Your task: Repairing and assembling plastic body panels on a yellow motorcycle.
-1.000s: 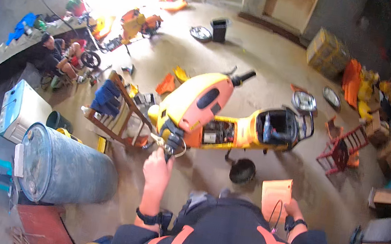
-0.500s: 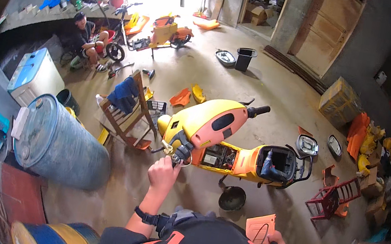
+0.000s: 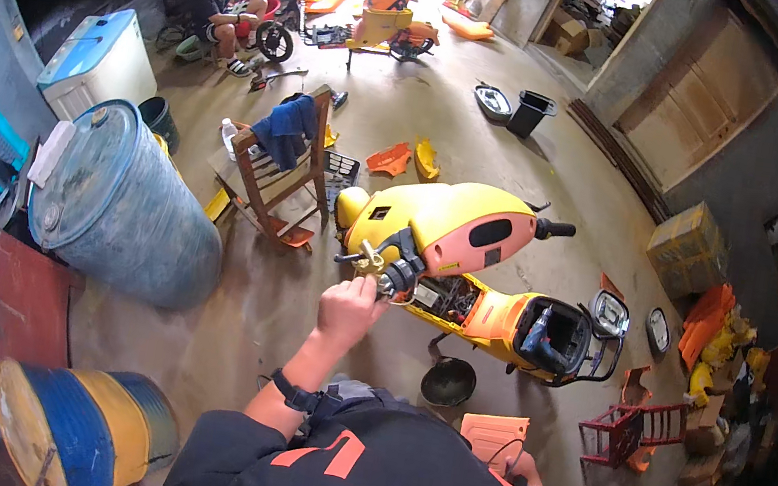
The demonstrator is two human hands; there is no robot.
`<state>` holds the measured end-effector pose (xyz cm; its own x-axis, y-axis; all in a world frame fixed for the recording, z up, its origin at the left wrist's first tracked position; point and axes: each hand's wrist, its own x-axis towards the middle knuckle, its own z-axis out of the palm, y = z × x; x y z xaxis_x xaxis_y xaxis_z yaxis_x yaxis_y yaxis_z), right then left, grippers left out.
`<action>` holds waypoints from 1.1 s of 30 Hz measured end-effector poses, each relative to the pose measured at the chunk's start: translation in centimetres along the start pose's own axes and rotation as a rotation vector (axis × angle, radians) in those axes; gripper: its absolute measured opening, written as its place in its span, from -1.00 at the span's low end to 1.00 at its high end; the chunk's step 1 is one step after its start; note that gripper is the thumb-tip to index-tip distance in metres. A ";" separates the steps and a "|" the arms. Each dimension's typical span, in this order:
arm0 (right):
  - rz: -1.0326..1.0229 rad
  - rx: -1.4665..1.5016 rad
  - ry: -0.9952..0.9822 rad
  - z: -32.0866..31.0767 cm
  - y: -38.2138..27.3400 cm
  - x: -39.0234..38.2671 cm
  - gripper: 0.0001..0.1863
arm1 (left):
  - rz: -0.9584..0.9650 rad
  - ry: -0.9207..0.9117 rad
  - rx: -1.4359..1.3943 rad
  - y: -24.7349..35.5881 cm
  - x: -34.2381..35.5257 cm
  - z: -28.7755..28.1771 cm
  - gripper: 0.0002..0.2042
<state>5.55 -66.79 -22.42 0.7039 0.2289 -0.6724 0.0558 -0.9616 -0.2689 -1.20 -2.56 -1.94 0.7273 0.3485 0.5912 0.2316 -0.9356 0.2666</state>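
Note:
A partly stripped yellow and orange scooter (image 3: pixel 488 323) stands in front of me, its side toward me. My left hand (image 3: pixel 351 310) is closed at the near end of its handlebar (image 3: pixel 397 274), beside a brass-coloured part (image 3: pixel 370 258). Low at my right side, my right hand (image 3: pixel 531 473) holds a flat orange panel (image 3: pixel 493 438); a thin dark loop shows against it, and my body hides some of the fingers. Inside the scooter's open rear compartment lies a blue cordless drill (image 3: pixel 545 342). The scooter's middle section is uncovered, showing parts within.
A wooden chair (image 3: pixel 268 175) with blue cloth stands left of the scooter, near a large blue barrel (image 3: pixel 138 206). Below the scooter sits a dark bowl (image 3: pixel 449 383); a small red chair (image 3: pixel 617 436) is to the right. Farther back, a person (image 3: pixel 227 13) sits near another scooter (image 3: pixel 381 26).
My view has tilted and shifted, so the room sits differently in the picture. My left hand stays at the handlebar, and the orange panel remains in my right hand.

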 end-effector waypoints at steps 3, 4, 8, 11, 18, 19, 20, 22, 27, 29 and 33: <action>-0.023 -0.052 -0.019 -0.3 -0.9 0.9 -0.63 | 0.006 -0.007 0.006 0.0 -0.1 0.1 -0.60; -0.028 -0.062 -0.020 -0.4 -1.1 1.2 -0.63 | 0.003 -0.008 0.006 0.0 -0.1 0.1 -0.60; -0.069 -0.144 -0.028 -2.2 -2.0 3.2 -0.63 | 0.057 0.193 0.021 0.4 -0.2 -0.3 -0.66; -0.069 -0.126 0.042 -3.3 -4.8 3.7 -0.64 | 0.101 0.293 -0.029 0.1 -0.5 0.6 -0.80; -0.090 -0.174 0.006 -7.2 -10.9 5.2 -0.65 | 0.150 0.394 -0.159 -0.8 -0.3 0.3 -0.89; -0.113 -0.157 0.001 -7.2 -12.0 5.5 -0.63 | 0.148 0.405 -0.164 -0.8 -0.4 0.7 -0.89; -0.117 -0.156 0.004 -7.2 -12.9 5.7 -0.63 | 0.151 0.408 -0.161 -0.9 -0.5 0.9 -0.89; -0.188 -0.095 0.107 -7.0 -13.6 5.9 -0.58 | 0.156 0.418 -0.173 -0.9 -0.6 0.9 -0.88; -0.188 0.128 0.094 -7.4 -14.6 7.0 -0.59 | 0.165 0.404 -0.179 -0.9 -0.3 0.6 -0.89; -0.202 0.063 0.142 -7.6 -15.5 6.3 -0.62 | 0.152 0.403 -0.193 -0.9 -0.2 0.4 -0.90; -0.214 0.042 0.108 -7.7 -16.2 5.6 -0.63 | 0.149 0.382 -0.183 -0.8 -0.3 0.4 -0.90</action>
<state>14.01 -51.11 -16.48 0.7512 0.4068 -0.5198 0.1837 -0.8853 -0.4273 -1.33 -1.89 -2.63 0.4454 0.2392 0.8628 -0.0006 -0.9636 0.2674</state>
